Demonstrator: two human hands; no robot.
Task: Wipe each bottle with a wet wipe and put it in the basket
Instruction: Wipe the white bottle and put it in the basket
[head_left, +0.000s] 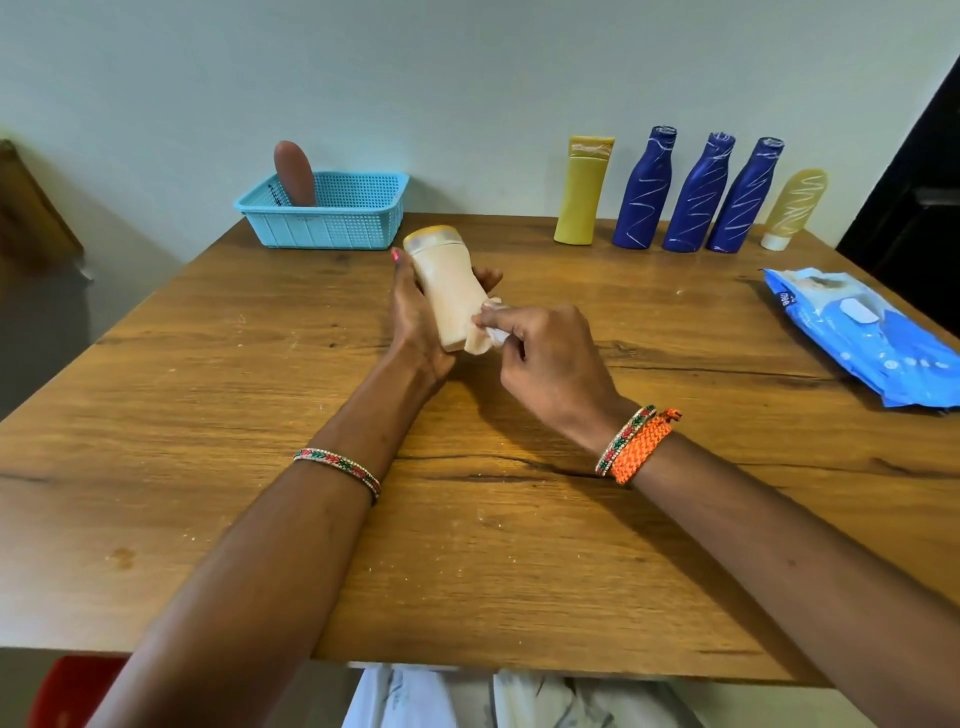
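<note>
— Where does the view look from?
— From the person's head, forward and down across the tabletop (208, 467) to the wall behind it.
— How near?
— Close: both forearms run in from the bottom edge, and the left hand (415, 317) and right hand (545, 353) meet near the centre.
— Any second view?
— None. The single wide lens bends the tabletop's edges.

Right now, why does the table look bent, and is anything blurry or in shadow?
Head view: the wide-angle lens bows the table edges; the basket and blue bottles at the back look soft; the hands cast a shadow on the wood under the cream bottle; no strong glare.
</note>
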